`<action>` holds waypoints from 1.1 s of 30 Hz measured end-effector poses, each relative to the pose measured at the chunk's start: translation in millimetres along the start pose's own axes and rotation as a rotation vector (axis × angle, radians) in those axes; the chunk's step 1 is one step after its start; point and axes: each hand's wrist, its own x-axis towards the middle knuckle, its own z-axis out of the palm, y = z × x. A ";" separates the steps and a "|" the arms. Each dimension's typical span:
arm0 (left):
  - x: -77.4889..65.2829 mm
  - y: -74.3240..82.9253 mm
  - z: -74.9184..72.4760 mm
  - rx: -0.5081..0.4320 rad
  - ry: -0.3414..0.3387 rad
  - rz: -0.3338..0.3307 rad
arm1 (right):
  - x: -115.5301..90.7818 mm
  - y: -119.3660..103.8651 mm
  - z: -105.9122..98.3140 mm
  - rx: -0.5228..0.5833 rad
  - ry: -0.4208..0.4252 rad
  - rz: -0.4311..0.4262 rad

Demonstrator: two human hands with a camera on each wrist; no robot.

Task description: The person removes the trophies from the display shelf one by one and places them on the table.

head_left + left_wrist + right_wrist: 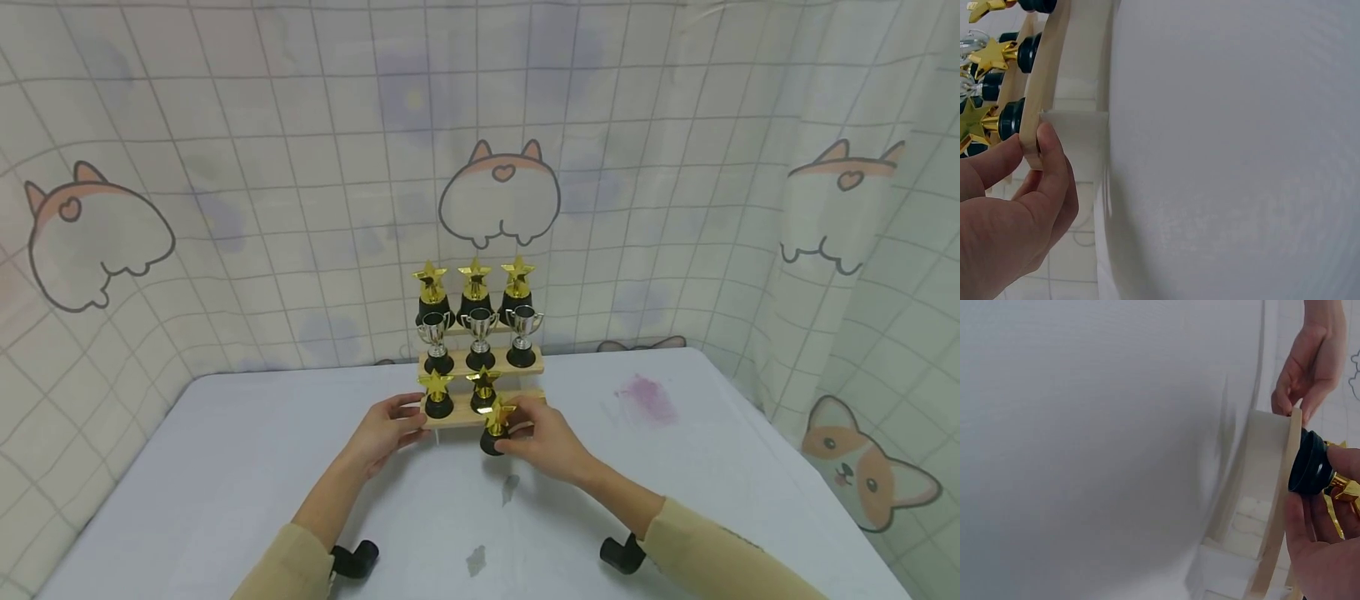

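A tiered wooden rack stands at the back of the table, its lowest shelf (459, 420) nearest me. My left hand (384, 433) pinches that shelf's left end, thumb on top and fingers beneath, as the left wrist view shows. My right hand (549, 442) holds a gold star trophy (1311, 465) by its upper part. Its black base hangs just in front of the shelf's edge, slightly tilted. On the lowest shelf, a left star trophy (438, 395) and a middle star trophy (483, 392) stand upright; the shelf's right part is partly hidden by my right hand.
Silver cups (480, 337) line the middle shelf, and several star trophies (475, 287) stand on the top one. A white support (1079, 134) props the lowest shelf. Behind hangs a grid-patterned curtain (300, 208). White cloth covers the table (247, 483).
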 end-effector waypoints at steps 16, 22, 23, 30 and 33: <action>-1.8 -0.3 -1.4 0.006 0.005 -0.019 | 1.3 4.8 9.4 0.021 -0.041 0.045; -0.2 0.4 -2.6 0.003 0.005 -0.032 | 2.1 6.2 17.8 0.004 -0.067 0.041; 0.1 0.3 -2.9 0.003 0.004 -0.032 | 2.3 6.3 19.4 -0.004 -0.072 0.045; 3.6 -0.9 -3.3 -0.003 -0.006 -0.029 | 4.8 6.4 29.2 -0.069 -0.101 0.042; 4.1 -0.8 -3.0 -0.012 -0.012 -0.026 | 6.1 7.5 32.6 -0.096 -0.112 0.046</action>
